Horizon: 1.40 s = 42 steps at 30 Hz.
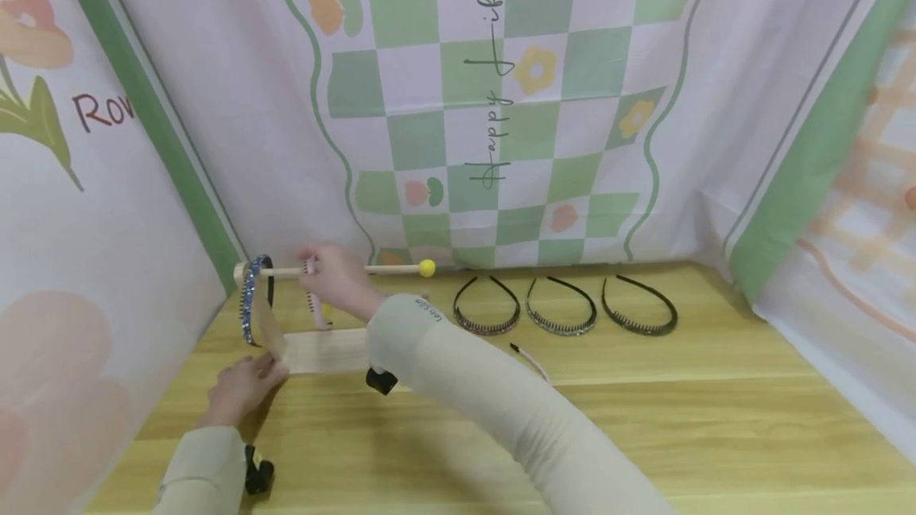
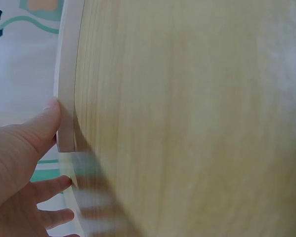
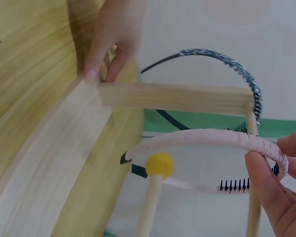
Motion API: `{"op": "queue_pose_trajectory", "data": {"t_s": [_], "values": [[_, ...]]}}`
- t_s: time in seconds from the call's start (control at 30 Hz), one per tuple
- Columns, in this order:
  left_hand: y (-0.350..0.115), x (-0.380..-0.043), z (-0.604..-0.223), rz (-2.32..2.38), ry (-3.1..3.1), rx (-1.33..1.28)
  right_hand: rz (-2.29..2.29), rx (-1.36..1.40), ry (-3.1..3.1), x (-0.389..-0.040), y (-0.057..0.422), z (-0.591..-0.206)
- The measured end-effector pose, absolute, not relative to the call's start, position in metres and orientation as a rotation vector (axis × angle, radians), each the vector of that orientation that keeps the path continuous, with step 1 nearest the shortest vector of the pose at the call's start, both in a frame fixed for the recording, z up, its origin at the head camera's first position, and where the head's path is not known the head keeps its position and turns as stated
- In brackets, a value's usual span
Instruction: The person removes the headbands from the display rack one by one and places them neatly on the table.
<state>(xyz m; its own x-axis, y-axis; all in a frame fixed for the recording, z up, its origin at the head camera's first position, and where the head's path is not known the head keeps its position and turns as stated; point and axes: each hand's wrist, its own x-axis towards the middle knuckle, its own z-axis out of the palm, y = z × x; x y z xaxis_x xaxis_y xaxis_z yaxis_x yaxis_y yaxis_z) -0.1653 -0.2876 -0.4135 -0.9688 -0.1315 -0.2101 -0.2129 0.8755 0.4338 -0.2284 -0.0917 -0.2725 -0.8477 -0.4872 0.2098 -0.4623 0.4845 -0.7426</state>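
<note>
Left hand [image 1: 242, 389] pinches the wooden stand [image 1: 325, 352], other fingers [image 2: 54, 188] spread, probably just steadying it. Right hand [image 1: 338, 280] pinches the pink headband [image 3: 202, 138] by its curve, so the ends stay free.

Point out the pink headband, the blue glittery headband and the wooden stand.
Pink headband [image 3: 202, 137], right wrist view: on its pink band.
Blue glittery headband [image 1: 248, 298], head view: on its glittery band.
Wooden stand [image 1: 325, 352], head view: on its flat base.
</note>
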Motion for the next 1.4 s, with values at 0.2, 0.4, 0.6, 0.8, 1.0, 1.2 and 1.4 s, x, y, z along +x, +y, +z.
{"op": "queue_pose_trajectory", "data": {"t_s": [0.2,0.4,0.6,0.8,1.0,1.2,1.4], "values": [[-0.287,-0.164,-0.412,0.668,2.895,-0.231,-1.51,-0.807,2.508,-0.232,-0.073,-0.263],[-0.287,-0.166,-0.414,0.683,2.876,-0.263,-1.599,-0.805,2.433,-0.233,-0.056,-0.253],[-0.287,-0.166,-0.414,0.684,2.868,-0.28,-1.659,-0.831,2.432,-0.236,-0.044,-0.248],[-0.286,-0.165,-0.412,0.676,2.875,-0.259,-1.708,-0.833,2.412,-0.232,-0.028,-0.239],[-0.287,-0.165,-0.414,0.681,2.882,-0.258,-1.726,-0.802,2.407,-0.226,-0.008,-0.232],[-0.288,-0.165,-0.415,0.677,2.882,-0.266,-1.734,-0.819,2.409,-0.227,0.012,-0.229],[-0.287,-0.165,-0.414,0.68,2.891,-0.261,-1.805,-0.786,2.394,-0.231,0.034,-0.229]]}}
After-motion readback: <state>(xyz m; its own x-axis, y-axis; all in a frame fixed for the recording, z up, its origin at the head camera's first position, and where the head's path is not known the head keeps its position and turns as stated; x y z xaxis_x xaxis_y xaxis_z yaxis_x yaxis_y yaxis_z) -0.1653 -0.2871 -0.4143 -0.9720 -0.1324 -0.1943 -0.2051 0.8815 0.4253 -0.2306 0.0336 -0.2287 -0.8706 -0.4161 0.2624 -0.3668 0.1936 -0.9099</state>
